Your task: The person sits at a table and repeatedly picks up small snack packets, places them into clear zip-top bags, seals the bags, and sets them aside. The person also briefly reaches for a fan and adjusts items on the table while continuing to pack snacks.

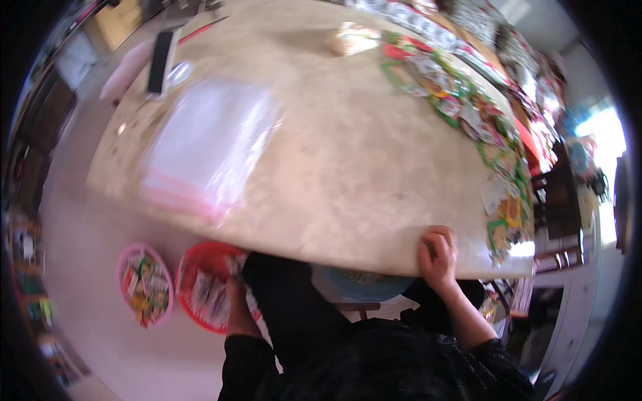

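My left hand (pixel 234 285) reaches down over the right part of a red plastic basin (pixel 181 280) beside my leg. White packets (pixel 210 298) lie in that basin; blur hides whether my fingers hold one. My right hand (pixel 439 255) rests on the near edge of the table (pixel 341 200), fingers curled, and whether anything is inside them cannot be seen. On the table's left side lies a stack of clear plastic bags (pixel 210 145) with pinkish-red edges. Colourful small packets (pixel 471 110) form a long heap along the right side.
A pink basket (pixel 120 285) of packets stands on the floor at left. A blue basin (pixel 368 288) sits under the table edge. A phone-like black object (pixel 159 62), a red pen-like stick (pixel 203 30) and a small packet (pixel 356 39) lie farther back. Wooden chairs (pixel 564 200) stand right.
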Demonstrator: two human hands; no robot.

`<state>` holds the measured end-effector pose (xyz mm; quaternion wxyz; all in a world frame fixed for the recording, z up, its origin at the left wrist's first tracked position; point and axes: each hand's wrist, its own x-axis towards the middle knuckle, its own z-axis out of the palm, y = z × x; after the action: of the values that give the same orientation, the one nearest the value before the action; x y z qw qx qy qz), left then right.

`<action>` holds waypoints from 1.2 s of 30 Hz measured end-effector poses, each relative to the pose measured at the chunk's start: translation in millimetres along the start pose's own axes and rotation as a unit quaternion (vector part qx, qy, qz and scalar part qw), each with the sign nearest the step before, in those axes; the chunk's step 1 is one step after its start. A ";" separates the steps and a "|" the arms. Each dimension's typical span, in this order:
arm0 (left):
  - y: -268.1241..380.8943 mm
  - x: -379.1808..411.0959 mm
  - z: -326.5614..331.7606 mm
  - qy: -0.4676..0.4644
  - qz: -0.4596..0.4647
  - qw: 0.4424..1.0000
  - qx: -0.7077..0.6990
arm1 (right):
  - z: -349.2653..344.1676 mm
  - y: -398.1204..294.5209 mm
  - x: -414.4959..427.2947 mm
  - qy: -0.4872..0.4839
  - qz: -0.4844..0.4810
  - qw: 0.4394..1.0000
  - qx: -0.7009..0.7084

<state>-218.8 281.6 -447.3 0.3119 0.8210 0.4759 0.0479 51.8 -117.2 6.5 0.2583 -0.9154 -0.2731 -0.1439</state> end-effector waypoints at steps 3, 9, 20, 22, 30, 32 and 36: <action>10.5 -1.8 -1.7 -0.093 0.008 0.993 0.075 | -2.5 1.4 5.4 -0.001 -0.026 1.000 -0.010; 59.0 1.1 -59.1 -0.148 0.131 0.972 0.129 | -15.3 2.3 -16.1 0.017 0.012 1.000 -0.023; 308.9 -103.9 -250.6 0.090 0.346 0.934 0.012 | -10.6 8.8 -14.3 0.033 -0.011 0.999 0.030; 358.1 -120.5 -254.2 0.108 0.434 0.892 -0.058 | -9.3 9.5 -15.0 0.043 -0.014 0.998 0.041; 507.2 -130.8 -171.4 -0.033 0.554 0.831 -0.035 | -14.2 23.0 -14.2 0.044 -0.047 0.991 0.114; 530.3 -139.9 -148.6 -0.053 0.557 0.829 0.018 | -17.1 36.3 -10.1 0.023 -0.072 0.984 0.162; 552.6 -160.0 -132.4 -0.039 0.550 0.820 0.153 | -30.4 63.2 7.3 -0.028 -0.018 0.974 0.225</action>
<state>60.0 18.7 1.8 0.1221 0.9846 -0.0660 0.1062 90.4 -176.1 9.6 0.4473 -0.8322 -0.3224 -0.0582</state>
